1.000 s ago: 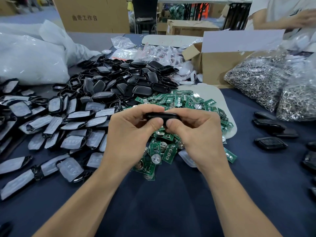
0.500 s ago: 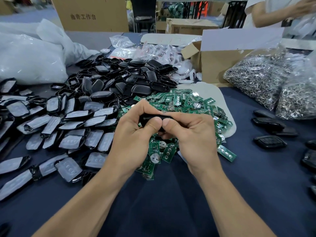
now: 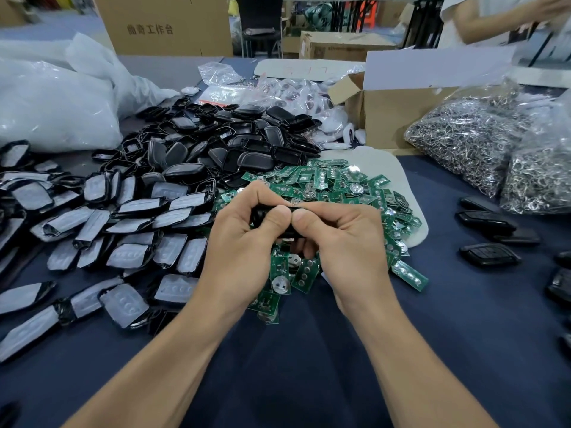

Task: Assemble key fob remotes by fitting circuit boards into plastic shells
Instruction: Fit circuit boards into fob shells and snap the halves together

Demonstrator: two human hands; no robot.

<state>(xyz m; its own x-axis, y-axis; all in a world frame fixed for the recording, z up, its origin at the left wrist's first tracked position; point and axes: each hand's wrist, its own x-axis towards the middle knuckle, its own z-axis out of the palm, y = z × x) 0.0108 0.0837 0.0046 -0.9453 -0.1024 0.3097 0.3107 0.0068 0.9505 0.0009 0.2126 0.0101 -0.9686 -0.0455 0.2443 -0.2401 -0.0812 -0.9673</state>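
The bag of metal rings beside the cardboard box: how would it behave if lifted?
Probably heavy for its size: the bag of metal rings is packed full of shiny metal pieces. Likely floppy: its thin film slumps on the table, so contents would shift.

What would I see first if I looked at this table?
First, the two hands in the middle: the left hand and right hand grip a black fob together. Just behind them lies a bright green heap of boards, with a big pile of black shells to its left. Shiny bags of rings sit at the far right.
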